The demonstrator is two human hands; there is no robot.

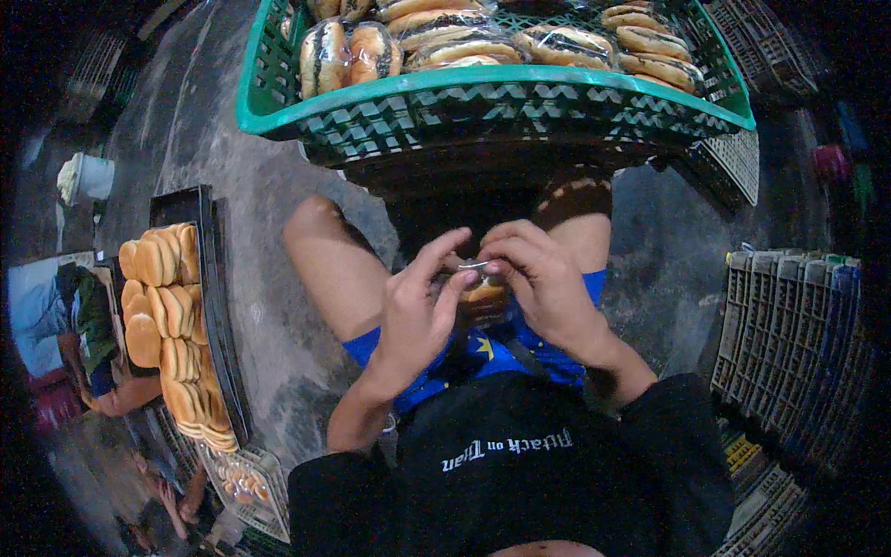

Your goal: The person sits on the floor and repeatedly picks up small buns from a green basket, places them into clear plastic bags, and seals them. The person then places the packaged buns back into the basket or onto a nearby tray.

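Observation:
Above my lap, a thin silvery strip [473,265], perhaps a tie, spans the fingertips of both hands. My left hand [420,296] pinches near its left end, with the index finger stretched forward. The fingers of my right hand [539,278] are bent around its right end. Just beneath the fingertips hangs a filled bread bun [486,294], apparently in clear plastic; my fingers partly cover it. Straight ahead stands a green plastic crate [487,87] containing several wrapped buns with a dark filling [463,52].
To the left, a black tray [221,334] bears rows of unwrapped buns [177,306]. Another person's leg [125,395] is beside it. A pale crate [278,498] with wrapped buns stands at lower left. Stacked crates [779,341] line the right. A white bucket [95,177] stands far left.

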